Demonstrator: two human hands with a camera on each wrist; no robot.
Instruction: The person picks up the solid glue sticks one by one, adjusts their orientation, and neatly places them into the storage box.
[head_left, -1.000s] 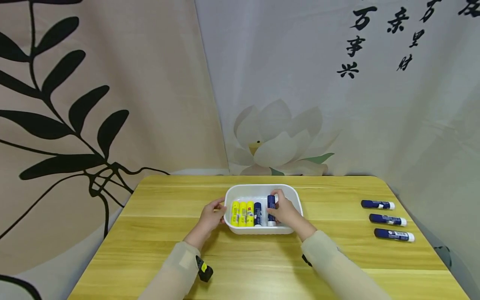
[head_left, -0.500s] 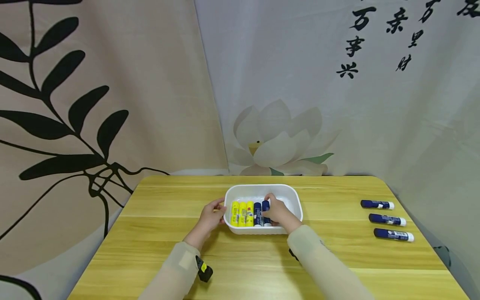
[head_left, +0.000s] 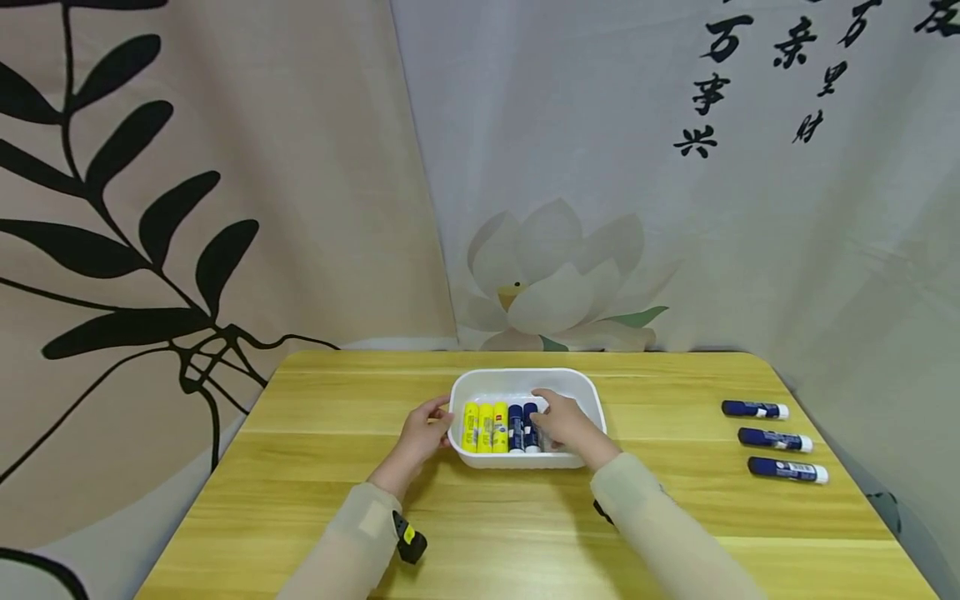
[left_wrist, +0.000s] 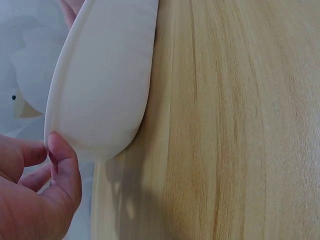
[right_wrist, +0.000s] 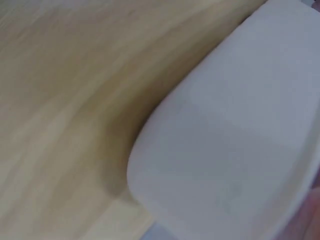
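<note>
A white plastic tray (head_left: 592, 400) holds a row of three yellow glue sticks (head_left: 485, 427) and two navy-blue glue sticks (head_left: 515, 429) with white ends. My left hand (head_left: 422, 429) pinches the tray's left rim. In the left wrist view the thumb of that hand (left_wrist: 45, 190) presses the outer wall, with the other fingers behind the rim. My right hand (head_left: 567, 423) is over the right part of the tray, its thumb and forefinger spread beside the rightmost blue glue stick (head_left: 531, 427). The right wrist view mostly shows the tray's outer wall (right_wrist: 225, 125), with the fingers hardly visible.
Three more navy-blue glue sticks (head_left: 775, 439) lie in a column near the right edge of the wooden table (head_left: 480, 533). A printed cloth backdrop (head_left: 337, 167) hangs behind the table's far edge.
My right hand moved left with the blue glue stick, laid it beside the other blue one, then drew slightly back to the right. My left hand stayed at the rim.
</note>
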